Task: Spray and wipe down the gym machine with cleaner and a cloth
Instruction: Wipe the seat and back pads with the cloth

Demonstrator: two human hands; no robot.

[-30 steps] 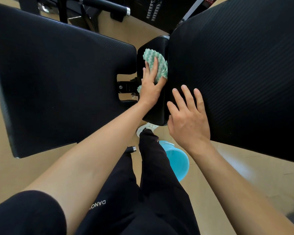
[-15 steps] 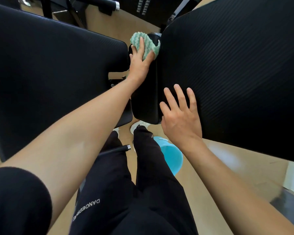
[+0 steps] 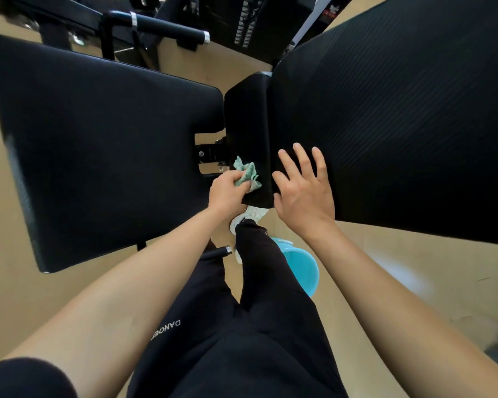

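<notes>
My left hand [image 3: 227,191] grips a bunched green cloth [image 3: 246,175] against the near end of the narrow black pad [image 3: 249,122] that sits between the bench's two big pads. My right hand [image 3: 302,188] lies flat with its fingers spread on the near left corner of the large right pad [image 3: 400,119]. The large left pad [image 3: 98,145] is untouched. No spray bottle is in view.
A light blue bucket [image 3: 302,265] stands on the tan floor by my right leg. A black handle with a chrome end [image 3: 216,252] pokes out below the left pad. Black machine bars [image 3: 167,27] cross the top. The bench hinge bracket [image 3: 210,155] sits between the pads.
My left hand has drawn the cloth down the narrow pad from its far end to its near end, and the cloth is now bunched in the fist. My right hand has stayed put.
</notes>
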